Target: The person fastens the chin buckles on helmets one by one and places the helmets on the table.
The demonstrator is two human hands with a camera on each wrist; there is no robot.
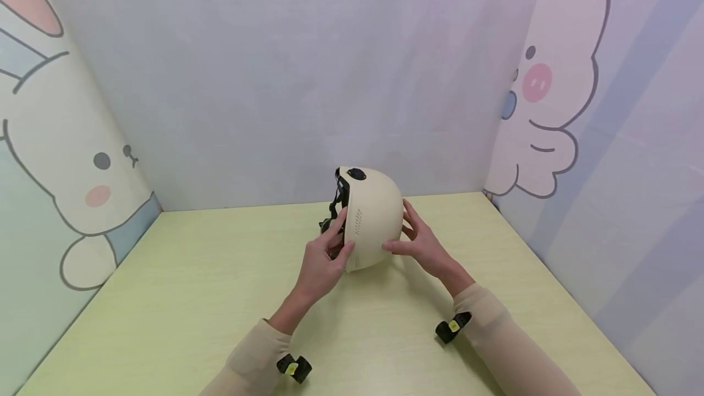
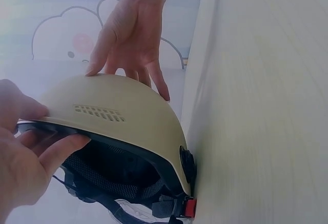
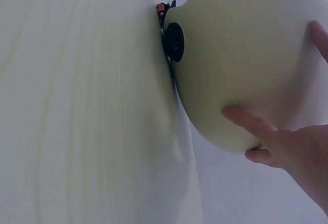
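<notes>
Pinching helmet rim [image 2: 138, 151]: left hand [image 1: 323, 264] | right hand [image 1: 428, 248]: spread against shell [image 1: 376, 219] | strap [image 2: 111, 208] partly hidden

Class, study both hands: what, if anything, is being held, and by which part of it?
A cream helmet: the left hand pinches the rim of its open side; the right hand holds the rounded outer shell.

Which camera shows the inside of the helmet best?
The left wrist view, because it faces the open side of the helmet and shows its dark lining. The head view catches just a dark sliver of the inside. The right wrist view shows the outside instead.
</notes>
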